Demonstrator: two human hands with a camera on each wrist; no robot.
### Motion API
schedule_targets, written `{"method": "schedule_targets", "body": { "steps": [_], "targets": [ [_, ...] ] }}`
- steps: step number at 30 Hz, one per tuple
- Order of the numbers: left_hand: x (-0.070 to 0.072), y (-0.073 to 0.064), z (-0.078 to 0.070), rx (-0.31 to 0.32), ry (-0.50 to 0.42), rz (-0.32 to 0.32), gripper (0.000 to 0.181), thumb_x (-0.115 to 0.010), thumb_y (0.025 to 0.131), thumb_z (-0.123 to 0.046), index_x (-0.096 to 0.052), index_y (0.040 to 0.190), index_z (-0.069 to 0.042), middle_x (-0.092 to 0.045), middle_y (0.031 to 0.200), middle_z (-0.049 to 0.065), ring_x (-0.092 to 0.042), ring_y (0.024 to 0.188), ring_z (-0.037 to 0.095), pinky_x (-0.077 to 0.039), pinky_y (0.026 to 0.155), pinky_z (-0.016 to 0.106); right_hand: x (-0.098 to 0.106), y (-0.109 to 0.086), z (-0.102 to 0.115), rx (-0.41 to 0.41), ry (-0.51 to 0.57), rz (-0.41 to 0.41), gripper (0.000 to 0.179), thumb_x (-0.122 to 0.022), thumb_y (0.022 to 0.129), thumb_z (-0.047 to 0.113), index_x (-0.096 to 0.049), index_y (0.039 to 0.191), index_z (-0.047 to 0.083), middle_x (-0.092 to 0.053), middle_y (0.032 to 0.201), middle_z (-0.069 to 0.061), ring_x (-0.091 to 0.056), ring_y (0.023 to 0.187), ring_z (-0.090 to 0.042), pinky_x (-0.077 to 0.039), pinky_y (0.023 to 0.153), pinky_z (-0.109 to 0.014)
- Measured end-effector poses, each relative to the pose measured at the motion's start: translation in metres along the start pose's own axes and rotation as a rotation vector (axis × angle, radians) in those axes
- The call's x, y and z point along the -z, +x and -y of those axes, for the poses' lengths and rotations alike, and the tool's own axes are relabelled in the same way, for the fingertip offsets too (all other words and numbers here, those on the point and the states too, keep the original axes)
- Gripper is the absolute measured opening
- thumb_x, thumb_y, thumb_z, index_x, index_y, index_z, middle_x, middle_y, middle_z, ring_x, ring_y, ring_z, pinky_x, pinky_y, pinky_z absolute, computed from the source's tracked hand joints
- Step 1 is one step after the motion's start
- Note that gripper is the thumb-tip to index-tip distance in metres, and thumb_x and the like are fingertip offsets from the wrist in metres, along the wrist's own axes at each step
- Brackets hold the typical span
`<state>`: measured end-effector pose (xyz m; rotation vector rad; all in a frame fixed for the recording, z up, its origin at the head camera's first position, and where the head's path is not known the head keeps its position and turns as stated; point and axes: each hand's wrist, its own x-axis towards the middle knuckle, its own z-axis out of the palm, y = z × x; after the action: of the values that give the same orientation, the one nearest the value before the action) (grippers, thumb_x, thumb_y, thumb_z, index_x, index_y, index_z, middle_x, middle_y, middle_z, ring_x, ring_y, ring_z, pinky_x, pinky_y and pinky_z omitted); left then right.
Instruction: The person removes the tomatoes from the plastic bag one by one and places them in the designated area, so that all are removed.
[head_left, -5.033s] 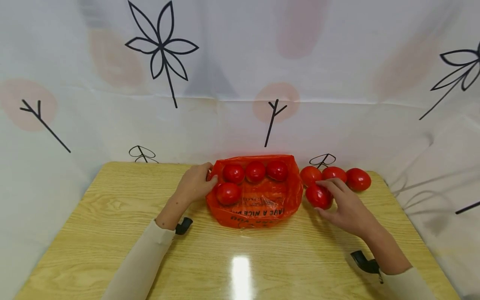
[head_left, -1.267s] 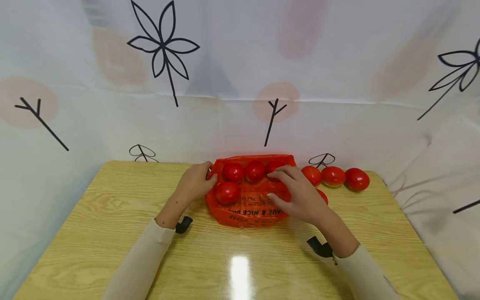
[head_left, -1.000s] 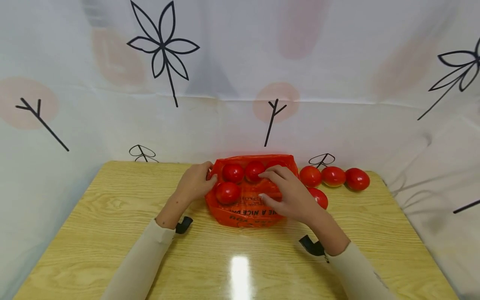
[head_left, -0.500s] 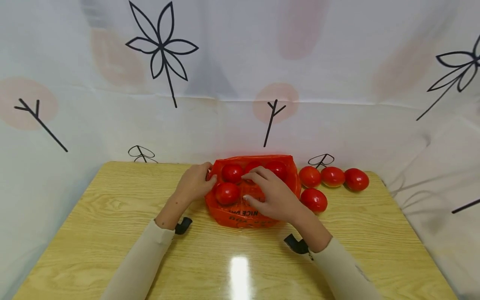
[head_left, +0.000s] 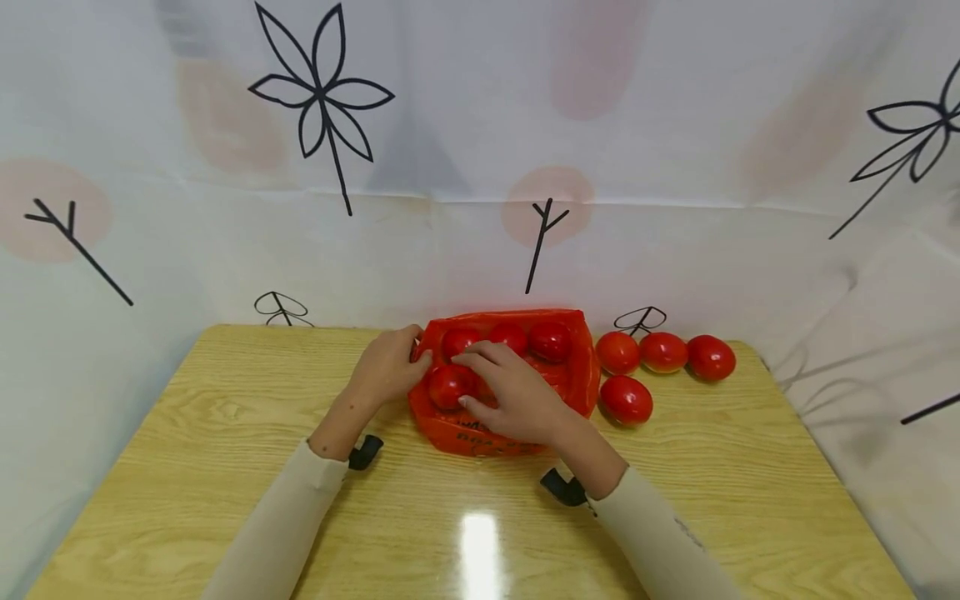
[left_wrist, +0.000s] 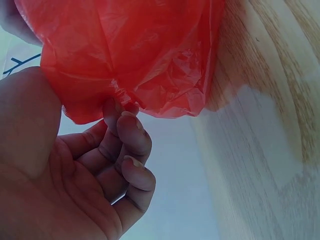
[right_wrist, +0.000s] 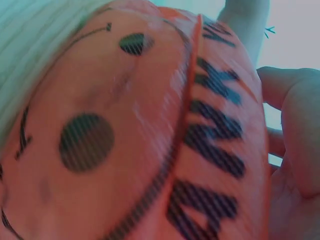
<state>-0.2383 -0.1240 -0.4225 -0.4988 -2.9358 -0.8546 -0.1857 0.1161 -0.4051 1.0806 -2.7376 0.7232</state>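
Note:
An orange-red plastic bag (head_left: 587, 379) with black print lies open on the table. Inside, three red tomatoes (head_left: 551, 342) line its back and another tomato (head_left: 448, 388) sits front left. My left hand (head_left: 386, 367) pinches the bag's left edge; in the left wrist view its fingertips (left_wrist: 137, 131) meet the gathered plastic. My right hand (head_left: 517, 400) reaches over the front rim, thumb and fingers spread apart at the right side of the front-left tomato. In the right wrist view the printed bag wall (right_wrist: 150, 100) hides that tomato.
To the right of the bag, several loose tomatoes (head_left: 663, 352) stand in a back row, with one tomato (head_left: 627, 400) in front. A patterned white cloth (head_left: 660, 167) hangs behind the wooden table (head_left: 360, 533).
My right hand has let go of a tomato right of the bag, then moved left across the bag to the front-left tomato. My left hand has stayed on the bag's edge.

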Motion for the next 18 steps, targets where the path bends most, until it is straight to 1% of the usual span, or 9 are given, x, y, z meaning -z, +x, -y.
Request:
{"method": "schedule_targets", "body": {
  "steps": [7,13,18],
  "targets": [
    [0.000,0.000,0.000,-0.002,0.005,0.001,0.020,-0.064,0.101,-0.021,-0.066,0.113,-0.004,-0.058,0.073,0.003,-0.053,0.062,0.019,-0.046,0.055,0.030,-0.012,0.002,-0.001,0.030,-0.001,0.043,0.056,-0.075,0.099,0.025,-0.057,0.150,0.011,-0.055,0.154,-0.005,-0.050,0.144,-0.024,-0.043,0.118,-0.042],
    [0.000,0.000,-0.001,0.001,0.011,0.004,0.020,-0.064,0.101,-0.020,-0.067,0.113,-0.004,-0.060,0.074,0.003,-0.054,0.063,0.019,-0.047,0.056,0.030,-0.017,0.002,-0.003,0.012,0.006,0.087,0.061,-0.073,0.100,0.026,-0.052,0.156,0.013,-0.049,0.161,-0.004,-0.045,0.150,-0.023,-0.038,0.122,-0.044],
    [0.000,0.000,-0.003,0.006,0.012,0.007,0.018,-0.064,0.101,-0.020,-0.066,0.110,-0.004,-0.058,0.071,0.003,-0.053,0.061,0.019,-0.046,0.055,0.030,-0.020,0.003,-0.004,-0.006,0.026,0.128,0.064,-0.075,0.098,0.025,-0.051,0.157,0.014,-0.050,0.160,-0.003,-0.045,0.149,-0.022,-0.038,0.121,-0.044]
  ]
}}
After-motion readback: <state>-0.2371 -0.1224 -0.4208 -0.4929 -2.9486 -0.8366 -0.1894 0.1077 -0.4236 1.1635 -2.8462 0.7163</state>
